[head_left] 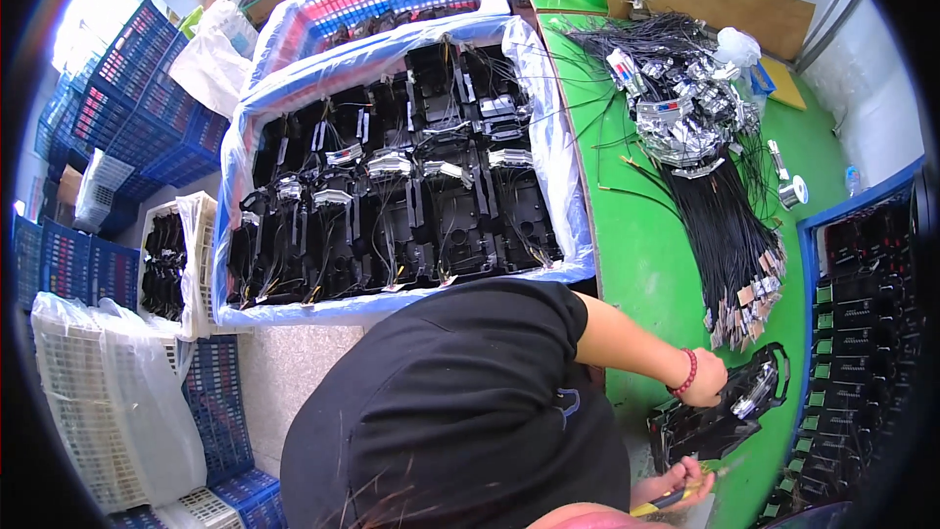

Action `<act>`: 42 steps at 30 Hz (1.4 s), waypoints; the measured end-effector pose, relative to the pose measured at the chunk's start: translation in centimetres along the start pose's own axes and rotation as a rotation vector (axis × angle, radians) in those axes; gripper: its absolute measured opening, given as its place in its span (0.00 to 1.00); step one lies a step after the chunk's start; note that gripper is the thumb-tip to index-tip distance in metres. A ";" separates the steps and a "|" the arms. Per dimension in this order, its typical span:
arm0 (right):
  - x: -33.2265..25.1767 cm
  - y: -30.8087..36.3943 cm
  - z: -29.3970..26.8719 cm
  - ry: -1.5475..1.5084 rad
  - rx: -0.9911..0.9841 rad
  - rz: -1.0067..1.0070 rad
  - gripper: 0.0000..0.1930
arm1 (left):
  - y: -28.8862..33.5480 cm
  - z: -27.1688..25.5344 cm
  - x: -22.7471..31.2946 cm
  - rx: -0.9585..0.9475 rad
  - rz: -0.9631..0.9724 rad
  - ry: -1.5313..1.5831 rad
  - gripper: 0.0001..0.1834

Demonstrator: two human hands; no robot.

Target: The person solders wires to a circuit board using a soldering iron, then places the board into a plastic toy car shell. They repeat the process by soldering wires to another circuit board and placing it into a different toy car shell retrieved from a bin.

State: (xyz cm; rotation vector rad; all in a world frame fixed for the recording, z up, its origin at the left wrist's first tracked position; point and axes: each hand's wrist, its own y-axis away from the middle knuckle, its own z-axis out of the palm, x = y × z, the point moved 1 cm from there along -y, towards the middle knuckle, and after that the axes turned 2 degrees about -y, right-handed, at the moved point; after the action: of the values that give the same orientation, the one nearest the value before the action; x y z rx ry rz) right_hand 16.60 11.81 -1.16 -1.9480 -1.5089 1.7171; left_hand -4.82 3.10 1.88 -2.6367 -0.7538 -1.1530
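Observation:
On the green bench at the right lies a black plastic housing [707, 431] with a loop-shaped end and a bright silvery part [752, 394] on it. My left hand [703, 379], with a red bead bracelet at its wrist, reaches down onto the housing from above. Its fingers are curled together, and what they pinch is hidden. Close to the housing's near edge, my right hand [678, 486] is closed around a yellow-and-black-handled tool [664, 504]. The tool's far end points toward the bench and is too blurred to tell its kind.
Black cables [720, 245] with silvery ends are heaped along the bench, near a solder spool [793, 192]. A plastic-lined crate [578, 235] of black housings stands left of the bench. Another blue crate [805, 235] of black parts borders its right. Stacked crates [147, 103] stand far left.

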 end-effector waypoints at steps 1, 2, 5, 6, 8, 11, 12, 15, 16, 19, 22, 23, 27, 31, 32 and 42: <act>-1.3 -0.3 0.0 -0.104 0.098 0.056 0.29 | 0.3 -0.7 -0.3 0.015 -0.009 0.020 0.23; -2.4 -1.4 0.4 -0.158 0.118 -0.047 0.30 | 0.6 -1.1 -0.5 0.040 -0.026 0.042 0.23; -2.8 -2.3 0.1 -0.112 0.072 -0.180 0.28 | 1.6 -3.3 0.1 0.083 -0.055 0.098 0.23; -3.6 -2.5 0.6 -0.069 0.058 -0.217 0.27 | 1.8 -3.4 0.4 0.103 -0.041 0.115 0.23; -4.8 -3.1 1.5 -0.086 0.147 -0.204 0.21 | 2.0 -3.4 1.1 0.067 -0.049 0.120 0.23; -3.9 -3.1 1.2 -0.141 0.322 0.091 0.21 | 2.1 -5.0 1.0 -0.125 -0.008 0.161 0.27; -3.6 -3.7 1.0 -0.221 0.359 0.096 0.21 | 2.6 -5.8 0.5 -0.117 0.086 0.166 0.31; -4.2 -6.0 -1.2 -0.400 0.252 0.093 0.24 | 4.1 -13.2 0.8 -0.161 0.205 0.156 0.24; -4.9 -7.3 -1.5 -0.595 0.126 0.025 0.24 | 4.3 -14.6 0.7 0.062 0.239 0.051 0.23; -5.0 -8.4 -3.1 -0.843 -0.083 0.076 0.24 | 2.3 -16.4 4.1 0.273 0.759 -0.334 0.32; -4.7 -8.8 -2.8 -1.110 -0.240 0.084 0.23 | 1.2 -13.7 5.5 0.027 0.939 -0.413 0.40; -4.4 -9.0 -2.3 -1.204 -0.312 0.063 0.23 | 1.1 -13.1 4.9 -0.312 0.809 -0.388 0.38; -4.0 -9.1 -0.9 -1.192 -0.480 0.078 0.24 | 3.6 -12.5 2.2 -0.656 0.548 -0.097 0.17; -2.2 -8.8 2.8 -0.922 -0.042 0.145 0.28 | 9.8 -13.1 -2.5 -0.387 0.363 -0.100 0.17; 0.5 -9.0 1.7 -1.035 -0.056 0.205 0.23 | 10.9 -13.6 -3.8 -0.311 0.336 -0.049 0.17; -3.1 -3.9 3.4 -0.649 -0.014 0.586 0.19 | 39.3 -28.1 -24.9 1.100 -0.684 0.100 0.16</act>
State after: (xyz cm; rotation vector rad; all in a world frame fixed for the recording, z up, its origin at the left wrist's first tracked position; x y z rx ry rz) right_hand 12.15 9.80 2.34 -2.0903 -1.1261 2.7988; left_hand -17.03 -49.71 5.07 -1.4171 -1.7050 -0.6201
